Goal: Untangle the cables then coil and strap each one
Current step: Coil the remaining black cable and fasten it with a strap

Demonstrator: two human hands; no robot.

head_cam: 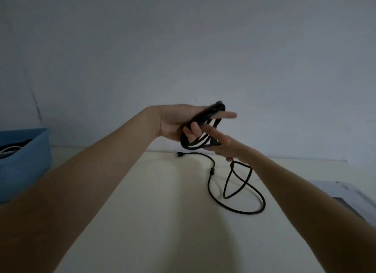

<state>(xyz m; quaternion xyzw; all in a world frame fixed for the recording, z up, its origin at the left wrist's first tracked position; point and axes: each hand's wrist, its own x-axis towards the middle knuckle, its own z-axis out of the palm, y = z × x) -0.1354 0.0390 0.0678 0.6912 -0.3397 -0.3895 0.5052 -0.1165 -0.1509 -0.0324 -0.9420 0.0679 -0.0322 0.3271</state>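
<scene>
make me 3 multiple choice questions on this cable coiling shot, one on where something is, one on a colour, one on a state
1. Where is the blue bin?
A. at the table's left edge
B. at the table's right edge
C. under the hands

2. What colour is the cable?
A. white
B. black
C. red

3. What state is the cable in?
A. fully coiled and strapped
B. partly coiled, the rest loose on the table
C. lying untouched

Answers:
1 A, the bin stands at the far left of the view.
2 B, both the coil and the loose run are black.
3 B, the left hand holds several loops with the right hand against them, while the USB plug end trails on the table.
</scene>
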